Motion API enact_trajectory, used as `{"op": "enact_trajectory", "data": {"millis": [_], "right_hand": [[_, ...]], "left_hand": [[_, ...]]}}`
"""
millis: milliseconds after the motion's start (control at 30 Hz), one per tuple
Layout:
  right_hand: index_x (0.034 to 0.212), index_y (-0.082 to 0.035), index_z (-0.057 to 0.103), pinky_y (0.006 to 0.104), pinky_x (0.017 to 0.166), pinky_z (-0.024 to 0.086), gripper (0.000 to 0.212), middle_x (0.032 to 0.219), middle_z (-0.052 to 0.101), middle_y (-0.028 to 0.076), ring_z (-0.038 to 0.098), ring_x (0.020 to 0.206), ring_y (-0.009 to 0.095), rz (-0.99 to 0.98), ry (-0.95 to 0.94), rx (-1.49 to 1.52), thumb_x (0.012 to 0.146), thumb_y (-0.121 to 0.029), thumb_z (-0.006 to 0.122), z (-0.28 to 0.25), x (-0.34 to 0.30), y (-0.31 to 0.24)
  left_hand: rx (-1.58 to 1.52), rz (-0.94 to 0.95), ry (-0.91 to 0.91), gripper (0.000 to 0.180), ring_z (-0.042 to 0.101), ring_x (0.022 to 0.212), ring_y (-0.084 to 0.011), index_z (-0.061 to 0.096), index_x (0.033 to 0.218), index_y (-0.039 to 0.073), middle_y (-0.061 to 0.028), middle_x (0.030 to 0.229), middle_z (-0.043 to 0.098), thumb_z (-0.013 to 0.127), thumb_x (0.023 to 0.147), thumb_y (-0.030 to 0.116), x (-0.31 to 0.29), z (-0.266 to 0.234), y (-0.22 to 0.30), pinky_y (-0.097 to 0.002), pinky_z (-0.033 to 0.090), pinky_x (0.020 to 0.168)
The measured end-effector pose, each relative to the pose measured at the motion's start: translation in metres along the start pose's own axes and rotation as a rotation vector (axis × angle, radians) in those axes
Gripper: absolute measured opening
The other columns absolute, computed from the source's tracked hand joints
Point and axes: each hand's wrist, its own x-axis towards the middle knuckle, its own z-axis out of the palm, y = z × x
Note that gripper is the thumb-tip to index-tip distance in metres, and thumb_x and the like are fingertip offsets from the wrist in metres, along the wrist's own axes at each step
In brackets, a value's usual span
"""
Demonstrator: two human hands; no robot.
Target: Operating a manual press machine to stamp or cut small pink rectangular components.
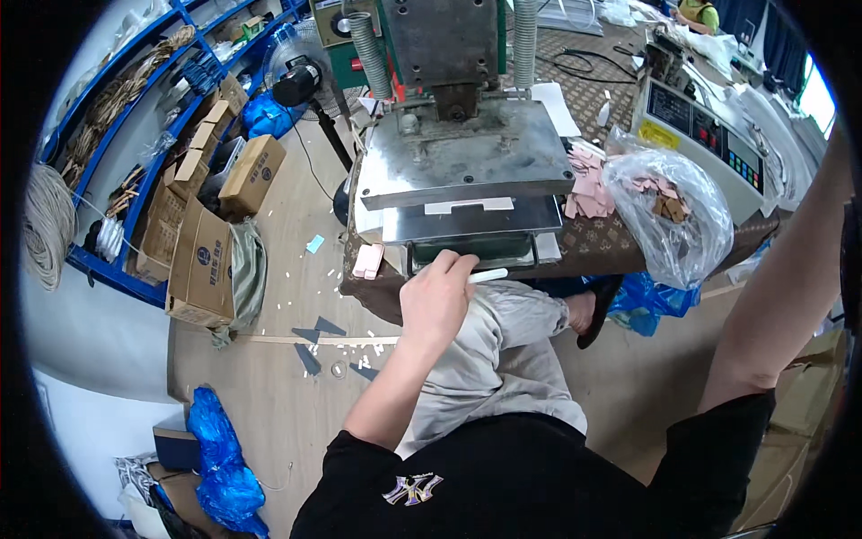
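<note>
My left hand (436, 301) is closed round a slim white pen-like stick (488, 276), just in front of a heat press. A thick metal upper plate (467, 148) of the press hangs over a shiny lower plate (530, 218). A pale pink cut piece (489, 204) shows at the front between the two plates. By the lower plate's left corner lies a small stack of pink pieces (368, 260). My right forearm (781, 278) reaches up and out at the right rim, so that hand is hidden from view.
To the right stand a plastic bag (669, 216) of cut pieces, loose pink pieces (588, 184) and a control box (700, 135). A fan (301, 85), cartons (202, 260) and blue shelving (117, 63) are on the left. Scraps (310, 357) litter the floor. Another person (699, 13) sits far off.
</note>
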Motion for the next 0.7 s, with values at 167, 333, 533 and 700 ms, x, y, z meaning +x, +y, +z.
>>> {"op": "enact_trajectory", "data": {"millis": [167,333,533,700], "right_hand": [[0.12,-0.013,0.06,0.045,0.113,0.036,0.03,0.127,0.061,0.002,0.05,0.132,0.029,0.026,0.084,-0.074,0.1,-0.035,0.059,0.005,-0.068,0.01],[0.119,-0.016,0.06,0.0461,0.116,0.03,0.029,0.127,0.059,0.0,0.045,0.136,0.031,0.034,0.119,-0.119,0.098,-0.036,0.061,0.018,-0.11,0.017],[0.117,-0.019,0.059,0.0475,0.12,0.023,0.028,0.126,0.057,-0.002,0.039,0.141,0.033,0.054,0.114,-0.155,0.096,-0.036,0.064,0.038,-0.145,0.017],[0.115,-0.021,0.058,0.0486,0.123,0.018,0.028,0.126,0.055,-0.004,0.034,0.146,0.034,0.056,0.103,-0.162,0.094,-0.037,0.066,0.038,-0.152,0.01]], "left_hand": [[-0.025,-0.032,0.003,0.035,0.071,0.085,-0.0263,0.073,0.109,0.015,-0.0027,0.103,0.068,0.08,0.076,0.006,0.001,-0.002,0.004,-0.0373,0.056,0.071],[-0.027,-0.006,0.043,0.037,0.071,0.083,-0.0246,0.072,0.111,0.015,-0.0012,0.104,0.067,0.076,0.076,0.004,-0.002,0.001,0.001,-0.0362,0.057,0.069],[-0.116,0.036,0.106,0.031,0.07,0.079,-0.0251,0.075,0.103,0.013,-0.0016,0.102,0.067,0.077,0.074,0.003,0.006,0.001,0.003,-0.0368,0.056,0.067],[-0.464,0.286,0.214,0.018,0.062,0.066,-0.0241,0.076,0.089,0.008,-0.0074,0.079,0.061,0.079,0.071,0.003,0.015,-0.06,0.024,-0.0337,0.049,0.058]]}}
